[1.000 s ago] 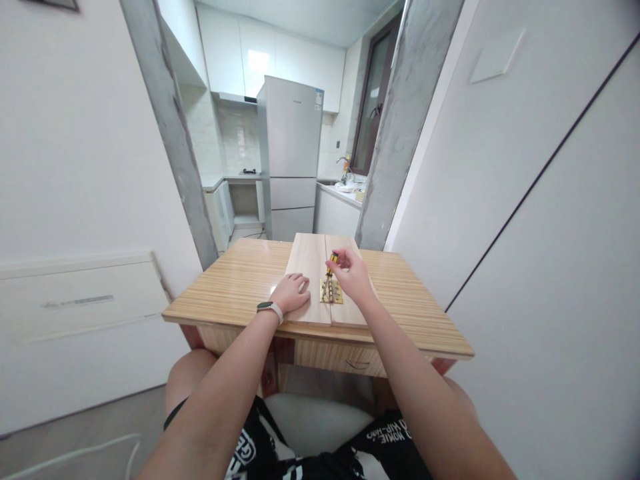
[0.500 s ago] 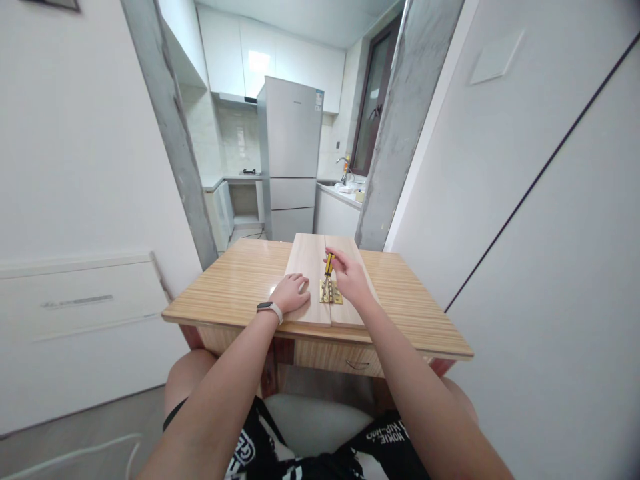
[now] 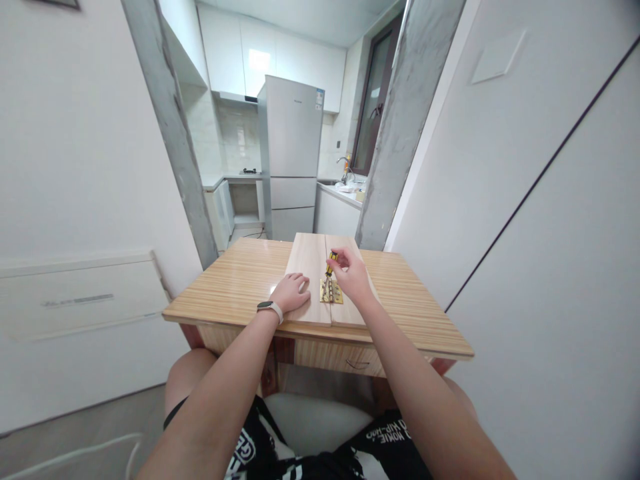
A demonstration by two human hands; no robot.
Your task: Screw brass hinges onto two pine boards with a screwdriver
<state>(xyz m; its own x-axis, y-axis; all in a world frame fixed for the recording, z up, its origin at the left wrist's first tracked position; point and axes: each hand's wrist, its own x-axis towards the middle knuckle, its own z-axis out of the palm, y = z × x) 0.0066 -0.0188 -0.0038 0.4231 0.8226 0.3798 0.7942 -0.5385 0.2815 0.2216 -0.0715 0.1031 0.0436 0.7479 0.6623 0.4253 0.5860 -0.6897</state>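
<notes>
Two pale boards (image 3: 310,280) side by side on the striped wooden table (image 3: 240,280), meeting along a seam, with a brass hinge (image 3: 331,291) lying flat across that seam near the front edge. Left hand (image 3: 291,292) spread palm-down on the left board, fingers open and gripping nothing, simply pinning the wood; watch band at the wrist. Right hand (image 3: 353,277) pinched shut around the top of a small screwdriver (image 3: 329,271) with a yellow-and-black handle, shaft nearly upright, tip down at the hinge plate. Best done, by the look of it, with the shaft kept square to the plate, steady downward pressure through the fingertips, short turns, and the flat hand bearing down so neither board creeps and the seam stays closed. Too small to tell whether the tip sits in a screw head, or how many screws are in. As for containers: a shallow drawer (image 3: 357,364) under the tabletop, closed, contents hidden; a fridge (image 3: 293,160) far behind in the kitchen, doors shut, contents likewise unseen.
</notes>
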